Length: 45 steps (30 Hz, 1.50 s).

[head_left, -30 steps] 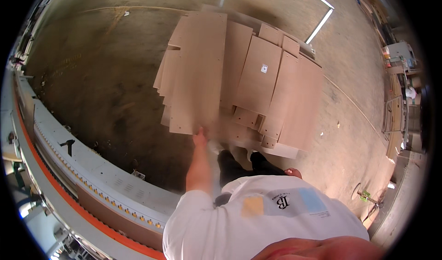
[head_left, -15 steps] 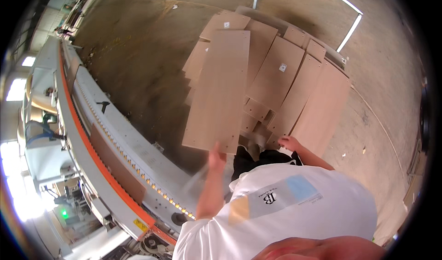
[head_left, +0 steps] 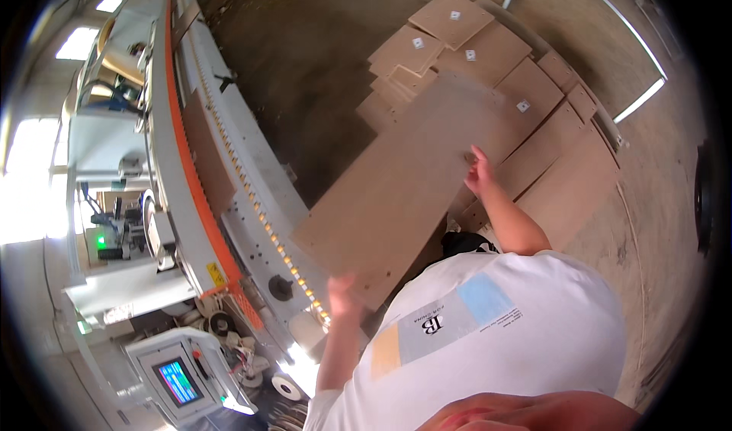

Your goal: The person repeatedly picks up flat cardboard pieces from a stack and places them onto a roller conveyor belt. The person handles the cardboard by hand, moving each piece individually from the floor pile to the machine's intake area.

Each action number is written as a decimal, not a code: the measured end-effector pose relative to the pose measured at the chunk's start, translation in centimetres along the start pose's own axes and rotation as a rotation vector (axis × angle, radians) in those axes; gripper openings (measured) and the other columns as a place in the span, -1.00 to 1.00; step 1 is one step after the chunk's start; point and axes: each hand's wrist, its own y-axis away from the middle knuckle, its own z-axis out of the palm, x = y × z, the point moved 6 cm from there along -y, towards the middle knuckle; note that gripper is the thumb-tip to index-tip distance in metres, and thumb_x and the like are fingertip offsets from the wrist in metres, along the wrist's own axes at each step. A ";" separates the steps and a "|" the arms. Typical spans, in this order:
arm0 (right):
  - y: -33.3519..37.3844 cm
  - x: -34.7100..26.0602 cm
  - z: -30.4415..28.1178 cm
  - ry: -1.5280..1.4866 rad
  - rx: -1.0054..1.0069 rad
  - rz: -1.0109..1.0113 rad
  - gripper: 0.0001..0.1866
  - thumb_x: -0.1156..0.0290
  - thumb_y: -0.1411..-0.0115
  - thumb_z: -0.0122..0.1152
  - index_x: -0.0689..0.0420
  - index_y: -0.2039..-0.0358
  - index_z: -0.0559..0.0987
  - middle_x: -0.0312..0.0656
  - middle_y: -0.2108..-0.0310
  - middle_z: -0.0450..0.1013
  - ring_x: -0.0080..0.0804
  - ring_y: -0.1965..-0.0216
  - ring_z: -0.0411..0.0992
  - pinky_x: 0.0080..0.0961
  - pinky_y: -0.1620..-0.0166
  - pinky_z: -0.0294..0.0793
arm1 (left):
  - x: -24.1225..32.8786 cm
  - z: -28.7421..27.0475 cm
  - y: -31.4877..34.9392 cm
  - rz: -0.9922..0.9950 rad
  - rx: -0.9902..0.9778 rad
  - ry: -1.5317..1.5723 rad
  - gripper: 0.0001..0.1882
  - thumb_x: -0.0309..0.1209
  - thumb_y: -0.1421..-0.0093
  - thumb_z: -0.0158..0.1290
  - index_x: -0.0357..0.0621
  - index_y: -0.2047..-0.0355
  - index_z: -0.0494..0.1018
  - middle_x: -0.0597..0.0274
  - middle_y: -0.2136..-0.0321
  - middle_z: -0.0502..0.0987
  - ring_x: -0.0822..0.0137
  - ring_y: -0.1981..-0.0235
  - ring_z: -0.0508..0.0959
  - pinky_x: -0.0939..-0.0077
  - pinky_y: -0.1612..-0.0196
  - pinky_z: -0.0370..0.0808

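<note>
A long brown wood panel (head_left: 396,187) with small holes near its ends slants between the conveyor edge and the stack. My left hand (head_left: 345,297), smeared by motion, grips its near end at the corner, thumb on top. At the panel's right long edge is my right hand (head_left: 479,173), fingers apart and partly raised; whether it touches the panel I cannot tell. Beyond the panel's far end lies a stack of similar brown panels (head_left: 526,88), some with small white labels. The held panel's far end is blurred and overlaps the stack.
To the left runs a long machine with a grey bed (head_left: 252,194), a row of yellow rollers (head_left: 259,210) and an orange rail (head_left: 191,172). Another brown panel (head_left: 207,152) rests along it. A control box with a lit screen (head_left: 178,381) stands lower left. White lines mark the floor (head_left: 648,164).
The held panel has swung clockwise, its near end shifting toward the machine. My right hand has risen from near my waist to the panel's right edge. My view has turned left.
</note>
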 end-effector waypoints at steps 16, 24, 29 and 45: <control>20.7 21.1 3.3 0.319 -0.452 0.214 -0.53 0.13 -0.32 0.35 0.03 -0.17 0.51 -0.30 -0.10 0.53 -0.33 -0.13 0.48 -0.22 -0.25 0.44 | -11.0 -25.4 32.7 0.036 0.774 -0.591 -0.59 -0.36 -0.33 0.19 -0.31 -0.11 0.46 0.23 0.17 0.61 0.38 0.12 0.53 0.38 0.04 0.50; 32.3 37.6 8.5 0.628 -0.690 0.464 -0.54 0.13 -0.30 0.38 0.02 -0.12 0.53 -0.30 -0.07 0.52 -0.34 -0.11 0.48 -0.21 -0.23 0.45 | -21.4 -32.8 47.7 -0.049 0.948 -0.705 0.27 -0.37 0.08 0.51 -0.43 -0.48 -0.08 -0.24 -0.32 0.30 -0.01 -0.33 0.36 0.24 -0.34 0.35; 34.4 49.1 8.6 0.821 -0.712 0.557 -0.61 0.22 -0.26 0.44 0.00 -0.04 0.56 -0.34 0.01 0.53 -0.38 -0.04 0.50 -0.31 -0.13 0.53 | -28.1 -35.5 55.4 -0.046 1.110 -0.589 0.36 -0.26 0.12 0.57 -0.45 -0.49 -0.11 -0.28 -0.39 0.25 -0.03 -0.41 0.30 0.23 -0.41 0.29; 39.4 67.4 10.4 1.151 -0.815 0.661 -0.52 0.16 -0.33 0.33 0.11 -0.15 0.48 -0.18 -0.10 0.49 -0.27 -0.13 0.47 -0.18 -0.19 0.48 | -31.2 -38.3 60.7 -0.455 1.395 -0.896 -0.03 -0.02 -0.14 0.32 -0.09 -0.45 0.17 -0.10 -0.10 0.59 -0.09 -0.08 0.60 0.12 -0.07 0.54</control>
